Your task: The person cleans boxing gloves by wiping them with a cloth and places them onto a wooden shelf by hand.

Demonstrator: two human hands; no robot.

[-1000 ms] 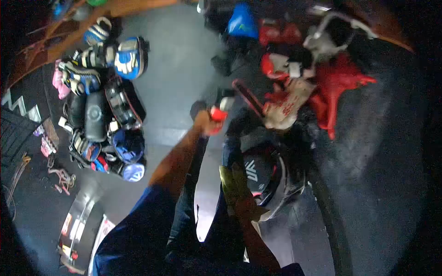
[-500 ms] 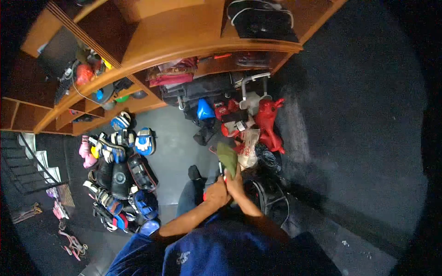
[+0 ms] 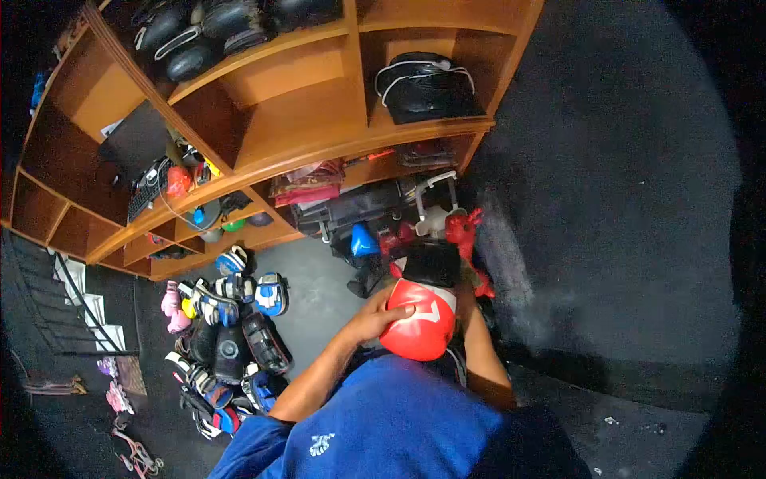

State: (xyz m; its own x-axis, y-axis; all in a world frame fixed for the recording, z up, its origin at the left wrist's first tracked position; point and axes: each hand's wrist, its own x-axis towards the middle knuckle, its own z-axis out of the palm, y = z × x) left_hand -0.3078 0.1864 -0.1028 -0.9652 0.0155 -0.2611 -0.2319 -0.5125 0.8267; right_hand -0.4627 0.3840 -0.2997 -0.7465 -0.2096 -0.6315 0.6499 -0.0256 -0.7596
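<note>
A red boxing glove [image 3: 416,339] with a white mark and a black cuff [image 3: 427,262] is in front of my chest. My left hand [image 3: 375,318] grips it from the left, its thumb lying across the red face. Close to the glove's right side is my right hand [image 3: 469,297], with its fingers mostly hidden. A small olive patch [image 3: 483,282] shows beside that hand; whether the hand holds it cannot be made out. Past the cuff, a blue item [image 3: 364,239] and a red inflatable-looking figure [image 3: 463,229] lie on the floor, partly covered.
Focus mitts [image 3: 270,294], dark pads [image 3: 266,343] and pink gloves [image 3: 171,303] are piled on the floor at left. A wooden shelf unit [image 3: 295,88] spans the far side, holding black gear. Beside it rises a dark wall [image 3: 606,199]. A black railing [image 3: 72,303] stands far left.
The red boxing glove has come up into clear view, with my left hand around it. The olive cloth is now mostly hidden. My hands moved apart, and the view shows more shelf.
</note>
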